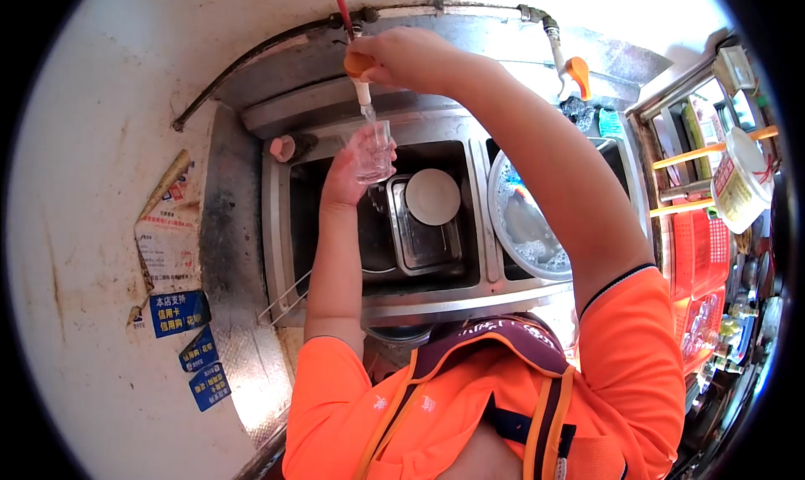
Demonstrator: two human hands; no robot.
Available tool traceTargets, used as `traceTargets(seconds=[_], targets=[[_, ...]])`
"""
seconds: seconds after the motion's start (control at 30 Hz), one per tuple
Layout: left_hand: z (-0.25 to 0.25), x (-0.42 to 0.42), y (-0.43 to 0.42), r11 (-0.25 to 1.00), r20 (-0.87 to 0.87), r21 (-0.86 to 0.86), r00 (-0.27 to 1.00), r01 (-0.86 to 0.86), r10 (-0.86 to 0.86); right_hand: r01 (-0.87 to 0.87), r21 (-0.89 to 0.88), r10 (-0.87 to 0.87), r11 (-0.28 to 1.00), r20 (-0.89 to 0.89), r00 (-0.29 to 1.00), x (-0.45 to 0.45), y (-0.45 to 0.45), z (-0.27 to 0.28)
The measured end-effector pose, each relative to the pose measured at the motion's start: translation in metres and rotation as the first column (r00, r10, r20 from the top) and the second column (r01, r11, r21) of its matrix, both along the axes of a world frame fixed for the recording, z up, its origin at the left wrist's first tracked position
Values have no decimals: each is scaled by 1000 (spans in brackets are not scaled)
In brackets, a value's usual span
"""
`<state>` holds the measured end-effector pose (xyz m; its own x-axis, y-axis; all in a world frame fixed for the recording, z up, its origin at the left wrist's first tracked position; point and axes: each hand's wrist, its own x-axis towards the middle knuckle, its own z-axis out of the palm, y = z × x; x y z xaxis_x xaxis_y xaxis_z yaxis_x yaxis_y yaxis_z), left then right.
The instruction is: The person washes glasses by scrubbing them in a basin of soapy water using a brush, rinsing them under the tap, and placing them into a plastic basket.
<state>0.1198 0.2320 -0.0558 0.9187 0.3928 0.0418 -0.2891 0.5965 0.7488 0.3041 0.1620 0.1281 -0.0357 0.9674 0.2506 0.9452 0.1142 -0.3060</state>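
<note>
My left hand (pixel 345 174) is wrapped round a clear drinking glass (pixel 375 155), held tilted under the tap over the left sink basin. Water runs from the white spout (pixel 363 93) toward the glass's mouth. Above it, my right hand (pixel 402 57) grips the orange tap handle (pixel 359 64). Below the glass, a metal tray (pixel 402 243) lies in the basin with a white round dish (pixel 433 197) on it. In the right basin, a large round tub (pixel 498 237) holds soapy water with things under the foam that I cannot make out.
A second tap with an orange handle (pixel 579 73) is at the back right, above a green scouring pad (pixel 610 124). Red baskets (pixel 698 245) and a white tub (pixel 741 182) stand along the right side. A pink-topped container (pixel 283 149) sits at the sink's left corner.
</note>
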Motion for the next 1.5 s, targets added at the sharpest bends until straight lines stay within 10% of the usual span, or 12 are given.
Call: traceTargets(seconds=[0.33, 0.73, 1.5], targets=[[22, 33, 5, 923, -31, 386, 999, -7, 20, 19, -23, -19, 1000, -24, 1000, 1, 3, -2], [9, 22, 4, 908, -20, 310, 953, -281, 301, -4, -34, 3, 999, -12, 1000, 1, 3, 0], [-13, 41, 2, 905, 31, 298, 951, -303, 308, -25, 60, 14, 998, 174, 985, 4, 9, 0]])
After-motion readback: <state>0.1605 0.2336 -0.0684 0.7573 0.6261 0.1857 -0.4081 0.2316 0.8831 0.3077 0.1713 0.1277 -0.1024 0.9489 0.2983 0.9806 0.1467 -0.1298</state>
